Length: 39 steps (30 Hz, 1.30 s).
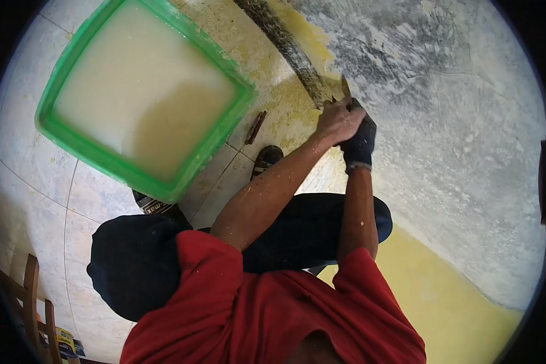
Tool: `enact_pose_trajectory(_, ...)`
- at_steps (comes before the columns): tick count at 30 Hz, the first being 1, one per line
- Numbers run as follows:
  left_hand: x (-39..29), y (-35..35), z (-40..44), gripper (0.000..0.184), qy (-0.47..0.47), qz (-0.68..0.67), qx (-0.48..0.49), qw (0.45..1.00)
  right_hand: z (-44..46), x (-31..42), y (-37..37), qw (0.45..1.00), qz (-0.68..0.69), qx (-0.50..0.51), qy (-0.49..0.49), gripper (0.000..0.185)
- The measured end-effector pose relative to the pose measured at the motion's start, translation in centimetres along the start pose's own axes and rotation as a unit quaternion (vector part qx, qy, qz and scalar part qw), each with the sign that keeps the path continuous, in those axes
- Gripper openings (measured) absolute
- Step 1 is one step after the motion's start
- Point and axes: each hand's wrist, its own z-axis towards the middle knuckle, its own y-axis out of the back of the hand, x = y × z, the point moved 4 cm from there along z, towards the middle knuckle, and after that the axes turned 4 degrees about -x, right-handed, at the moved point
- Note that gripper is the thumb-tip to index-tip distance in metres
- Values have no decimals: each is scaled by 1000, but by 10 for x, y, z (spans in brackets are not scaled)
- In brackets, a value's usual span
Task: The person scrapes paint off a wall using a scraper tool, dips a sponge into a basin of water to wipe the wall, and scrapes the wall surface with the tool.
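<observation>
My left hand (pixel 341 122), bare and flecked with pale bits, is closed at the lower edge of the wall, close against my right hand. A dark glove covers my right hand (pixel 360 141), its fingers wrapped around the handle of what looks like a scraper. The scraper's narrow metal blade (pixel 346 88) sticks out beyond both hands against the wall (pixel 443 121). That wall is grey and white where bare, with yellow paint (pixel 312 37) left along its bottom. The handle is mostly hidden by my hands.
A green tub (pixel 54 130) of cloudy whitish liquid stands on the tiled floor (pixel 27 158) at left. A small dark reddish strip (pixel 256 127) lies beside it. Flakes and yellowish residue cover the floor by the wall. A wooden chair (pixel 30 291) is at lower left.
</observation>
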Motion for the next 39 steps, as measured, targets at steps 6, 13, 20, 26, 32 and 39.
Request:
enact_pose_trajectory(6, 28, -14, 12, 34, -89, -40, -3, 995, -10, -6, -16, 982, 179, -64, -19, 23)
enact_pose_trajectory(13, 46, -18, 30, 39, 45, -124, 41, 990, -2, -11, -42, 996, 92, -7, -17, 25)
enact_pose_trajectory(20, 26, -26, 14, 42, -100, -46, 5, 994, -12, -15, -5, 993, 84, 9, -79, 21)
enact_pose_trajectory(26, 22, -29, 4, 54, 23, -14, 63, 998, -21, -25, -11, 977, 177, -23, -119, 25)
enact_pose_trajectory(32, 15, -32, 4, 59, 14, 10, 91, 996, -21, -32, -19, 986, 108, 42, -120, 29)
enact_pose_trajectory(39, 8, -47, -6, 63, 27, 45, 37, 998, -21, -28, 15, 996, -47, 80, -14, 29)
